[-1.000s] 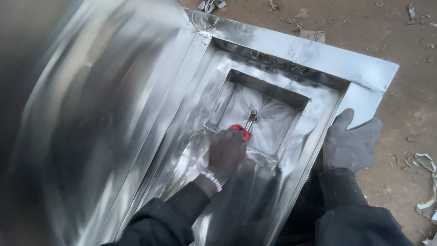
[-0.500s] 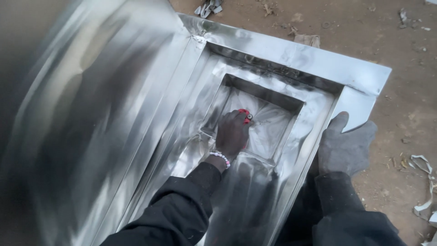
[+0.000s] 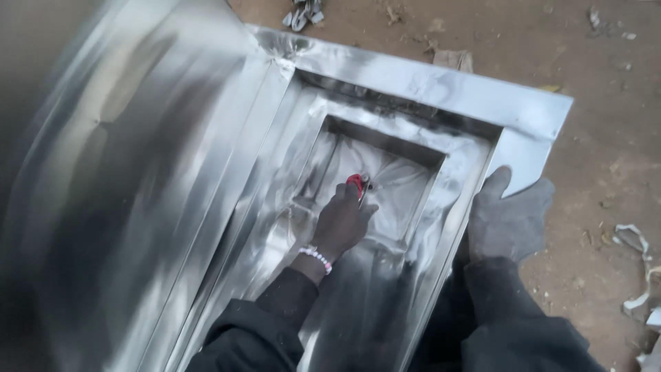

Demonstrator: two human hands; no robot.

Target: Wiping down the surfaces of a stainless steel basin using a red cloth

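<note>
A large shiny sheet-metal piece (image 3: 427, 83) with stepped folds lies tilted on the ground. At its middle is a sunken rectangular panel (image 3: 403, 182). My left hand (image 3: 342, 224), bare with a beaded bracelet at the wrist, reaches into that panel and grips a red-handled tool (image 3: 354, 183) whose metal tip rests against the panel's surface. My right hand (image 3: 509, 220), in a dark grey glove, clasps the piece's right edge just below its corner flange. Both sleeves are dark.
Brown dirt ground (image 3: 606, 103) lies around the metal. Bent scrap strips of metal (image 3: 637, 238) lie at the right, and more scraps (image 3: 303, 14) lie beyond the far edge. A long smooth sheet-metal face (image 3: 124, 179) fills the left side.
My left hand has slid with the red-handled tool farther up the sunken panel, toward its far side. The gloved right hand has kept its hold on the right edge.
</note>
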